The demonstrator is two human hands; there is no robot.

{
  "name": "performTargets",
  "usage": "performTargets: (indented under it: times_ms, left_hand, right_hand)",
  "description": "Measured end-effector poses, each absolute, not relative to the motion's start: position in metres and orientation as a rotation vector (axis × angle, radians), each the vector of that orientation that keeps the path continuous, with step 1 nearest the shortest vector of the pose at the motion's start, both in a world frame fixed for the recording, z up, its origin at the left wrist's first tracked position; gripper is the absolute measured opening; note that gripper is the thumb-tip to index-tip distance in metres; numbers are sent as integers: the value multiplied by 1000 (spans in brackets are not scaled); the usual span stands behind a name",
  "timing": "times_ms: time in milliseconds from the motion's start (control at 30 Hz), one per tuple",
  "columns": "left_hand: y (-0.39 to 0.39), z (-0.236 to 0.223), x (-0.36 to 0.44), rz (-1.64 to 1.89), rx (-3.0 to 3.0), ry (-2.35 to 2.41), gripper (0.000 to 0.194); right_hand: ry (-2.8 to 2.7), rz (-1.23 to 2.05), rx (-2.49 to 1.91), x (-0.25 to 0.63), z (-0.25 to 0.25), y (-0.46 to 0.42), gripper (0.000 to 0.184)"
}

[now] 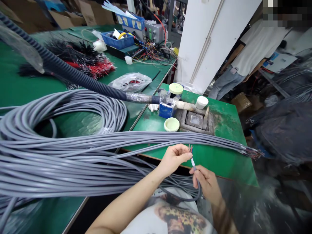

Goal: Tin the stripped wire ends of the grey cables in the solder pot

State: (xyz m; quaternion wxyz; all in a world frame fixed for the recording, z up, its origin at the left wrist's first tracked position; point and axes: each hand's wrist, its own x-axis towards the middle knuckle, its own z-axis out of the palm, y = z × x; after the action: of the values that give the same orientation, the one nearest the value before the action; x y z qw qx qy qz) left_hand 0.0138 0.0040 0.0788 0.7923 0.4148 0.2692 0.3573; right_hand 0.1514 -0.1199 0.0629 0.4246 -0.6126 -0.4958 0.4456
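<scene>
The left hand [174,157] pinched the end of a grey cable [199,190] with thumb and forefinger pressed together, just where its thin coloured wires [190,148] fanned out; the wire tips stood free beyond the fingertips. The right hand [207,183] gripped the same cable a little nearer, thumb and fingers closed around the grey jacket. Between the two hands showed a short white section [192,162] of the cable.

The left forearm reached in from the near left, the hand turned inward with its back mostly upward. The right forearm rose from the near right, its hand lower and nearer than the left. The held cable stood at a tilt at the near edge of the green worktop [226,120], its lower part curving below the right hand and off to the left.

Just beyond the hands, a row of grey cables [170,137] ran left to right across the worktop. Farther off sat a square metal fixture [195,121], with a pale green cup [172,124] to its left.
</scene>
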Motion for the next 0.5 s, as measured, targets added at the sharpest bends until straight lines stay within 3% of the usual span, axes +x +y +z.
performTargets:
  times_ms: [267, 500]
  left_hand:
    - [-23, 58, 23, 991, 1072, 670, 16]
    - [-32, 58, 29, 1006, 919, 644, 23]
  right_hand:
    - [-1035, 1046, -1517, 150, 67, -102, 33]
    - [-1149, 758, -1568, 150, 79, -86, 20]
